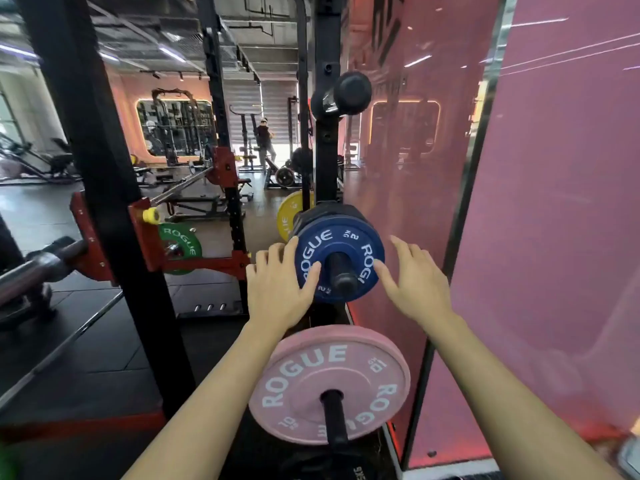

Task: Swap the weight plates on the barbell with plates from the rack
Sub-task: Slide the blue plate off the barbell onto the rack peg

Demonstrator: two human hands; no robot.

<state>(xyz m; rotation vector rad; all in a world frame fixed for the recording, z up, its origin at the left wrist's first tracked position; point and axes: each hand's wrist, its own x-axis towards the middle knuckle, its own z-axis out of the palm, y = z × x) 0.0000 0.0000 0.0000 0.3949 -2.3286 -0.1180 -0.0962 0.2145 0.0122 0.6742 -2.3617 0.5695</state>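
The blue plate (339,258) sits on a storage peg of the rack (327,161), above the pink plate (329,386). Your left hand (277,285) lies on its left edge with relaxed fingers; your right hand (412,278) is spread, a fingertip touching the right edge. Neither grips yet. Take both edges firmly and pull straight along the peg.

Commercial gym interior. Shown by black power rack uprights (86,140) with red bar hooks (145,233), storage pegs near centre carrying a blue plate (337,242) and a pink plate (329,382), a green plate (180,242) on a barbell at left, benches and wall mirror (175,128) far behind.
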